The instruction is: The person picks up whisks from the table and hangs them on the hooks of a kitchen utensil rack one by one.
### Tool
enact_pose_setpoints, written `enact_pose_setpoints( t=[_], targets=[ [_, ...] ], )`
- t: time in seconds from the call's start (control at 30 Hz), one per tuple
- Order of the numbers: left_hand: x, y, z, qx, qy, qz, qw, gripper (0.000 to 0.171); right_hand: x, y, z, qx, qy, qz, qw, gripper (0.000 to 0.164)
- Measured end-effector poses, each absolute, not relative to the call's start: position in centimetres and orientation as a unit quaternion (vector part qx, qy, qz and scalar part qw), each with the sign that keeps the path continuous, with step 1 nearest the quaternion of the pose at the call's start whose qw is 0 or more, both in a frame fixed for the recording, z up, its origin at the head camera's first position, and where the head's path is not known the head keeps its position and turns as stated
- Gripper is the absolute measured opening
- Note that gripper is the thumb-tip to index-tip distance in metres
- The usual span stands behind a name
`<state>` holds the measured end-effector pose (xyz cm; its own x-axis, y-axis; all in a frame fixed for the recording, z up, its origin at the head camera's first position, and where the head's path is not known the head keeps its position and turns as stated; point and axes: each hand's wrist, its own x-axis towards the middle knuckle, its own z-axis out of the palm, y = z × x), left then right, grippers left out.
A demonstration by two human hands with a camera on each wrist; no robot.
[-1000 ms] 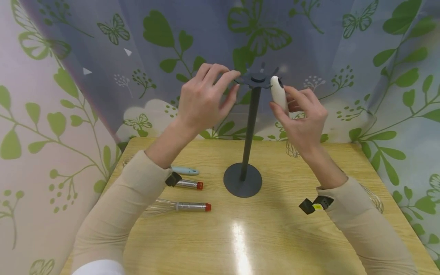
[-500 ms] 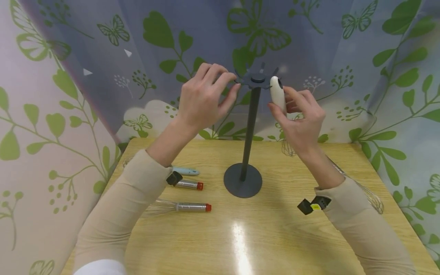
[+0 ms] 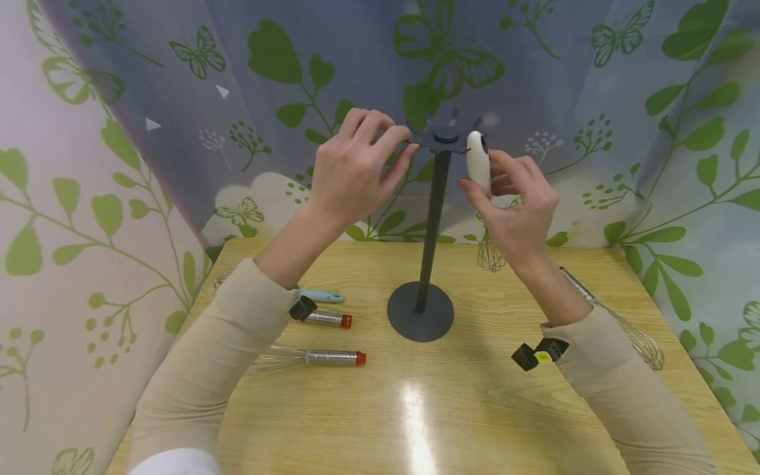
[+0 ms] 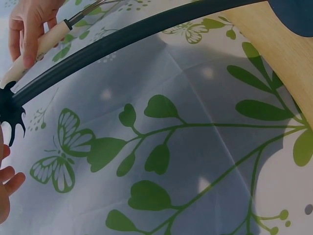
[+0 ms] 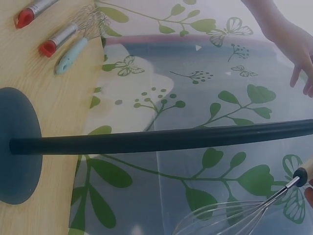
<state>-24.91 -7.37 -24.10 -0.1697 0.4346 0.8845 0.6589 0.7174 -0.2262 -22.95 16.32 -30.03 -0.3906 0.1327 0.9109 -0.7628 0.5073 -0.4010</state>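
A dark stand [image 3: 432, 224] rises from a round base, with a ring of hooks [image 3: 446, 135] at its top. By the right side of that ring, my right hand [image 3: 522, 208] holds a whisk by its cream handle [image 3: 478, 165], the handle's end up against a hook. The whisk's wire loops [image 5: 230, 215] hang downward in the right wrist view. On the ring's left, the thumb and forefinger of my left hand [image 3: 356, 165] pinch a hook tip. The left wrist view shows the whisk handle [image 4: 49, 41] alongside the hooks; only some left fingers show there.
On the wooden table [image 3: 380, 409], left side, lie a whisk with a red-tipped metal handle [image 3: 335, 357], another red-tipped handle [image 3: 329, 318] and a light-blue handle [image 3: 320, 295]. A metal whisk [image 3: 611, 316] lies at the right, partly behind the forearm. Patterned curtains [image 3: 332, 66] surround the table.
My right hand has shifted slightly left with the whisk, and its wire end has swung left toward the pole. The left fingertips have drawn closer together on the hook.
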Motion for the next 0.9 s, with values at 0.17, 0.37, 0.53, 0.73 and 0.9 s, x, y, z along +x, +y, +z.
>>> enact_pose_setpoints(
  t=[0.17,0.37,0.53,0.73,0.9],
  targets=[
    [-24.9,-7.4,-24.1,-0.359,-0.758,-0.103,0.535,0.032,-23.0,16.4,-30.0,0.228,-0.707,0.435,0.508,0.04],
    [-25.0,-7.4,-24.1,-0.358,-0.758,-0.102,0.535,0.033,-22.9,16.6,-30.2,0.236,-0.71,0.436,0.5,0.041],
    [-25.0,-7.4,-24.1,-0.358,-0.759,-0.106,0.533,0.032,-22.7,16.8,-30.3,0.237,-0.713,0.442,0.491,0.04],
    [-25.0,-7.5,-24.2,-0.358,-0.759,-0.105,0.533,0.032,-22.4,17.4,-30.5,0.234,-0.727,0.436,0.476,0.042],
    [-25.1,-7.5,-24.2,-0.359,-0.758,-0.106,0.534,0.032,-22.1,18.2,-30.8,0.225,-0.74,0.431,0.464,0.043]
  ],
)
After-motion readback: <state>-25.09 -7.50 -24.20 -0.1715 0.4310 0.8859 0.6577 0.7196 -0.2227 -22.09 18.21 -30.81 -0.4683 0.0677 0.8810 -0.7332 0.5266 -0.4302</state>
